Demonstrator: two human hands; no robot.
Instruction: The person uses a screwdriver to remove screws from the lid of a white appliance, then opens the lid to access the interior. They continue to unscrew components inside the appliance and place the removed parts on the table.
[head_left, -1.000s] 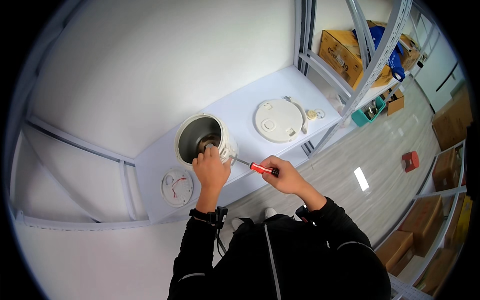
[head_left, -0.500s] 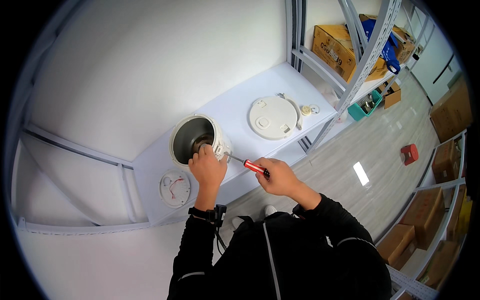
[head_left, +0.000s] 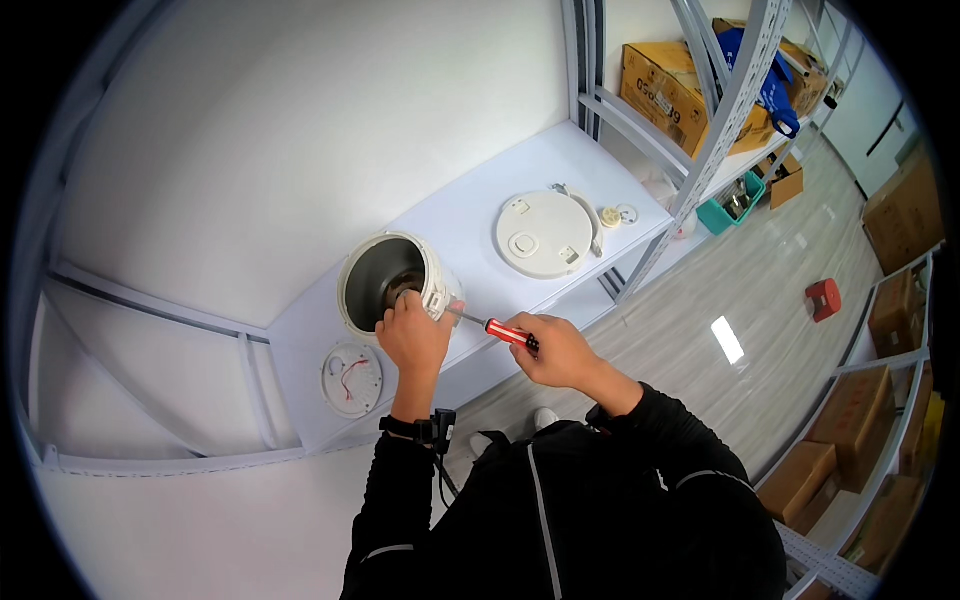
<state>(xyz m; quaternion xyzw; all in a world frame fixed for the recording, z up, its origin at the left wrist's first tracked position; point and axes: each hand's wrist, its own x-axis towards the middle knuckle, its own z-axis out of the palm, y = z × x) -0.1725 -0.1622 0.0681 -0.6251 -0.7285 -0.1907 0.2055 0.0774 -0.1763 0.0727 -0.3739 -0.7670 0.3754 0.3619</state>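
A white rice cooker body (head_left: 372,268) lies tilted on the white shelf, its open mouth and grey inside turned toward me. My left hand (head_left: 412,335) is closed over its near rim, the fingertips partly hidden inside. A screwdriver (head_left: 508,332) with a red and white handle is gripped in my right hand (head_left: 562,355). Its shaft points left at the cooker's side, close to my left thumb; what the tip touches is hidden. Left of my left hand lies a round white base cover (head_left: 352,380) with a red wire. The round white lid (head_left: 545,235) rests farther right.
Beside the lid are a small cream cap (head_left: 610,217) and a clear ring (head_left: 628,214). A grey metal upright (head_left: 735,115) rises at the shelf's right end, near a yellow carton (head_left: 665,95). A red stool (head_left: 824,299) stands on the floor, with boxes on racks at right.
The view has shifted very slightly. Both hands, the screwdriver and the cooker body keep nearly the same places.
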